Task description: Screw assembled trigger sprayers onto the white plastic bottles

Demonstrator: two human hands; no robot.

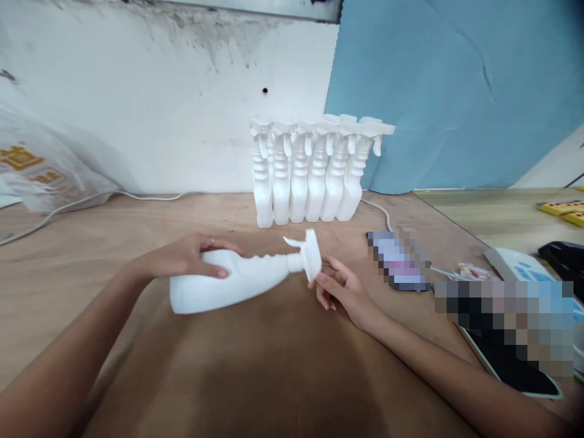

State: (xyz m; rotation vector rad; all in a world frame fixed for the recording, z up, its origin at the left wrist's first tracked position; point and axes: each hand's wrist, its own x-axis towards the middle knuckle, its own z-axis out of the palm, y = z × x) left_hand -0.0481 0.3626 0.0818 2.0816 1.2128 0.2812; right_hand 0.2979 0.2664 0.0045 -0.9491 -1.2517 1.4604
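A white spray bottle lies on its side in the air above the tabletop, its trigger head pointing right. My left hand is wrapped over the bottle's body near its base, the thumb on the near side. At the other end, my right hand has its thumb and fingertips against the back of the spray head, with the other fingers curled. The trigger lever points up and left. Behind, several similar white spray bottles stand upright in a tight row against the wall.
A phone lies right of the bottles, partly pixelated. A dark tablet-like device lies near my right forearm, beside a white and blue packet. A plastic bag sits far left, with a white cable along the wall.
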